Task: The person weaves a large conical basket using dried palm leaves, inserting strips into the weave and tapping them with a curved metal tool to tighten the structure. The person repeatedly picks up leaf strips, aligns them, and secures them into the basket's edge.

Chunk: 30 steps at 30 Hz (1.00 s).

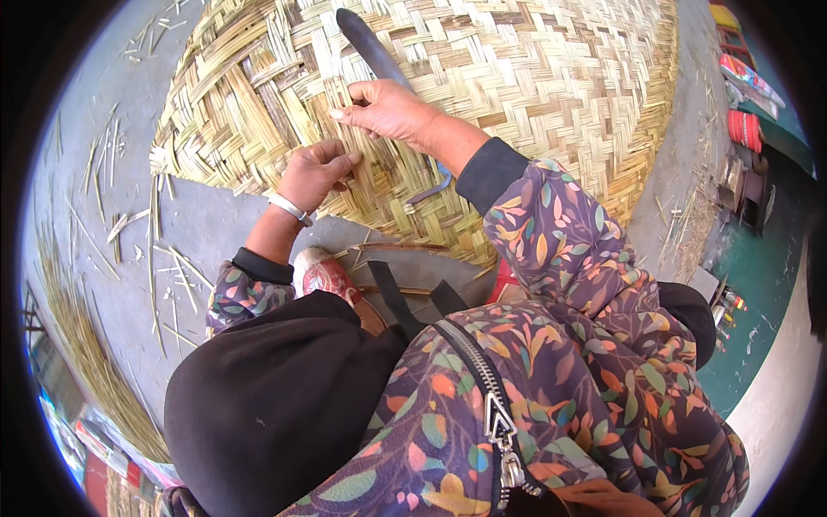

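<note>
Work in hand: weaving a large round bamboo mat that lies on the concrete floor and fills the upper middle of the frame.
Left hand: left of centre, resting on the mat's near edge; fingers curled and pressing down on the strips, a bracelet at the wrist.
Right hand: just above and to the right of the left hand; fingers narrow, pinching a thin bamboo strip at the weave.
Knife: a dark, long blade lying flat on the mat above the right hand, its tip toward the top of the frame; the handle end is hidden under the hand and forearm, so I cannot tell whether the hand grips it.
Done: most of the mat shows a tight herringbone weave, especially the upper middle and upper right.
Left: at the upper left edge the strips stand loose and uneven, with free ends poking out past the weave; that border looks unfinished.
Around: split bamboo scraps scattered on the floor at left; a red patterned shoe below the left hand at the mat's near edge.
</note>
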Each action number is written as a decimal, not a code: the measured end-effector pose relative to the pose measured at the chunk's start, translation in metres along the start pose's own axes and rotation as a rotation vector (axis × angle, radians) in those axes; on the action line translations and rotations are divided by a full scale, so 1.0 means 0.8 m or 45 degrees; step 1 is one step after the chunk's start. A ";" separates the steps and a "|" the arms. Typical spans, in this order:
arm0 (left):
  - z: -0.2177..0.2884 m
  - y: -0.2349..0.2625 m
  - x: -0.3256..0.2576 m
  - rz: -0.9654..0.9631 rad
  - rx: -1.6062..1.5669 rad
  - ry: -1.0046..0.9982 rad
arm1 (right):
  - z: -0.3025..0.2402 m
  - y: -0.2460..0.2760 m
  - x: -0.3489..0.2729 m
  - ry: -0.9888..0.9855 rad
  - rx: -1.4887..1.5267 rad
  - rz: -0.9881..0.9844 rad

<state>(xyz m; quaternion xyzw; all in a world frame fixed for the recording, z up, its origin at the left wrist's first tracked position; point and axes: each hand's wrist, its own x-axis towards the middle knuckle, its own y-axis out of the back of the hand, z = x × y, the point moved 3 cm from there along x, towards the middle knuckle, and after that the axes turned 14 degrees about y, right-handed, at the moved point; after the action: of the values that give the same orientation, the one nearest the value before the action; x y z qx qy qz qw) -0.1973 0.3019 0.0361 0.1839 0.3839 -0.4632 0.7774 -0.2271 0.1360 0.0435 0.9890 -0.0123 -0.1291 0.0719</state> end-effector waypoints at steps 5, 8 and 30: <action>0.001 0.006 0.010 0.139 0.048 -0.064 | -0.009 0.003 0.013 0.235 -0.264 0.035; 0.008 0.009 0.012 0.295 0.060 -0.189 | -0.014 0.012 0.020 0.240 -0.405 -0.052; 0.007 0.004 0.022 0.693 0.472 -0.227 | -0.002 0.015 0.037 0.098 -0.522 -0.241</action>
<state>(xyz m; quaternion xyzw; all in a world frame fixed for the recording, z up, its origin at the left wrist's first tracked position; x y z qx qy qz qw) -0.1874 0.2896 0.0258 0.3765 0.1603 -0.3148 0.8564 -0.1983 0.1233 0.0393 0.9545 0.1099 -0.0974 0.2594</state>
